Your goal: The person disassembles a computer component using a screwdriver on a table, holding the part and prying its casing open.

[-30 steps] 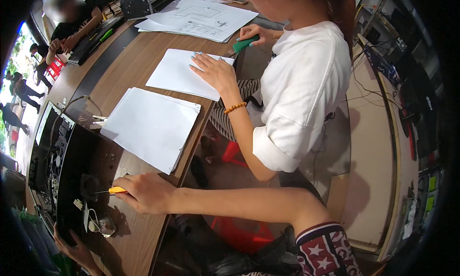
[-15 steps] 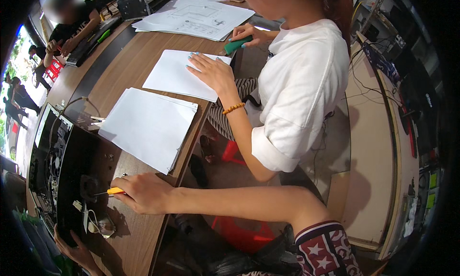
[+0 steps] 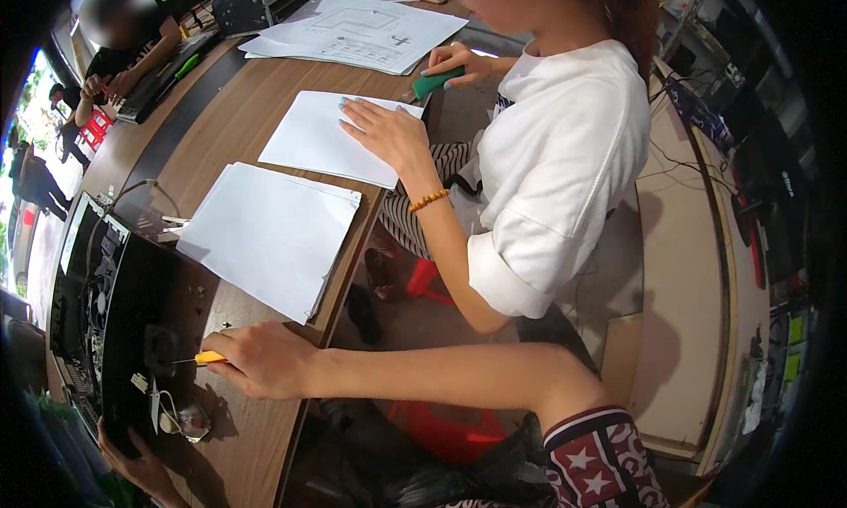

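Note:
At the lower left, my left hand [image 3: 134,464] grips the near end of a black metal equipment case [image 3: 132,332], standing on its edge with its inside parts showing. My right hand [image 3: 265,360] is closed around the yellow handle of a screwdriver [image 3: 210,357]. Its thin shaft points left, with the tip at a dark round part on the case's wall; contact is hard to make out. Just below the tip, a small pale connector [image 3: 139,383] and a clear round piece with thin wires [image 3: 192,420] are by the case.
Paper stacks [image 3: 269,235] lie on the wooden table [image 3: 238,102]. Beside me, a person in a white shirt [image 3: 565,155] presses paper with one hand and holds a green-handled tool [image 3: 436,83]. Printed drawings [image 3: 362,33] lie farther back. Another person [image 3: 132,49] sits at the far left.
My right hand and the screwdriver have shifted down very slightly, and the shaft lies more level. My left hand keeps its grip on the case.

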`<state>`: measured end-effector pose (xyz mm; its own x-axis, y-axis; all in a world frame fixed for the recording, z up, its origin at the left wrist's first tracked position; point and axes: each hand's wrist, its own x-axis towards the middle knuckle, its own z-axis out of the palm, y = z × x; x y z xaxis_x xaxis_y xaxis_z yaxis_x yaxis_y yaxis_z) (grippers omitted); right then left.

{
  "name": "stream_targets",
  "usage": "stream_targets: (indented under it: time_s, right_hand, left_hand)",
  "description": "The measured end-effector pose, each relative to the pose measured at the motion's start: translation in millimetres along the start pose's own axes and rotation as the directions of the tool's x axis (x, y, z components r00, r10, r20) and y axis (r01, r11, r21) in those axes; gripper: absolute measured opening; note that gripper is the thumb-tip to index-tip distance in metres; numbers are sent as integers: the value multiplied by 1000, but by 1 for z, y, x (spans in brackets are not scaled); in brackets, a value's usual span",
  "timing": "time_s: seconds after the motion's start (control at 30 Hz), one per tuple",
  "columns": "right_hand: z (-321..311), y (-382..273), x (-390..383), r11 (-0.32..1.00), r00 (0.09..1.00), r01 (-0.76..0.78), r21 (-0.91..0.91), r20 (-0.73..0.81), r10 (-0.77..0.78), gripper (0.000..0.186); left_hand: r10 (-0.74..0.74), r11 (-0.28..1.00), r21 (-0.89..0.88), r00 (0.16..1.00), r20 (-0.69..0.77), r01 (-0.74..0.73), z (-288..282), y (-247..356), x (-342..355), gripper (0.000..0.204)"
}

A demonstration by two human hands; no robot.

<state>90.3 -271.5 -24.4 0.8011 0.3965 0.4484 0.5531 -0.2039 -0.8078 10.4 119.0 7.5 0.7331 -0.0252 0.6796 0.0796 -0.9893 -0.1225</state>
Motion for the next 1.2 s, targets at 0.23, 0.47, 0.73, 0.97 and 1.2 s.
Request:
stream_targets:
  time_s: [0.23, 0.47, 0.73, 0.97, 1.2]
  right_hand:
    - [1, 1, 2, 1000, 1000, -9, 4, 20, 9, 20]
    - [2, 0, 0, 1000, 1000, -2, 19, 1, 2, 20]
    - [2, 1, 0, 1000, 1000, -4, 15, 3, 4, 21]
    - [1, 1, 2, 999, 998, -42, 17, 43, 41, 22]
    - [1, 0, -1, 1000, 1000, -7, 12, 3, 7, 21]
  left_hand:
    - [-28, 999, 18, 999, 16, 28, -5, 5, -1, 45]
    - [-1, 1000, -22, 1000, 21, 2, -3, -3, 0, 45]
    - [-16, 1000, -13, 1000, 15, 16, -7, 9, 2, 45]
    - [-27, 999, -20, 1000, 1, 27, -4, 6, 1, 45]
    - [-6, 998, -62, 1000, -3, 6, -6, 8, 1, 46]
